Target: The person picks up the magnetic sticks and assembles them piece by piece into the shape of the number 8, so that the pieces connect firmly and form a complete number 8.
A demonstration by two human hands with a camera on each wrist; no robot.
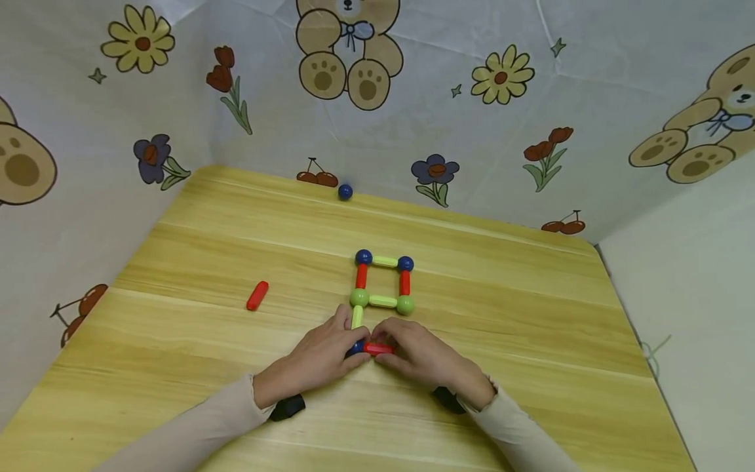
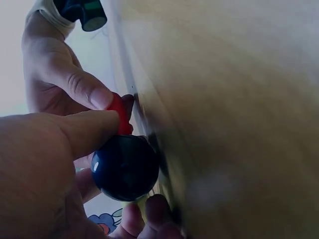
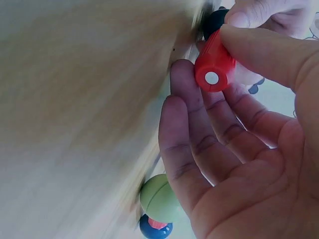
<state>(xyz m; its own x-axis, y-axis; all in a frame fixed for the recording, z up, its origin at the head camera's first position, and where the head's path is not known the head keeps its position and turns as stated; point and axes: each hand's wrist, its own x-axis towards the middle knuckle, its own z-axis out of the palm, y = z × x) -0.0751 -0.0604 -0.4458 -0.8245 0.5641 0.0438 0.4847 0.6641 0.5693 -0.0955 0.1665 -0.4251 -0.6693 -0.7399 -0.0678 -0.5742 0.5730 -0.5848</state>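
Note:
A magnetic building frame lies on the wooden table, with a square made of two blue balls, two green balls, red rods and light-green rods. From its lower-left green ball, a light-green rod runs down to another blue ball. My left hand holds that ball, its fingers around it. Between thumb and fingers, my right hand pinches a red rod. One rod end meets the blue ball; the other, with a white round tip, is free. My left thumb also touches the rod.
A loose red rod lies on the table left of the frame. Near the far edge sits a single blue ball. A printed cloth with bears and flowers hangs behind the table.

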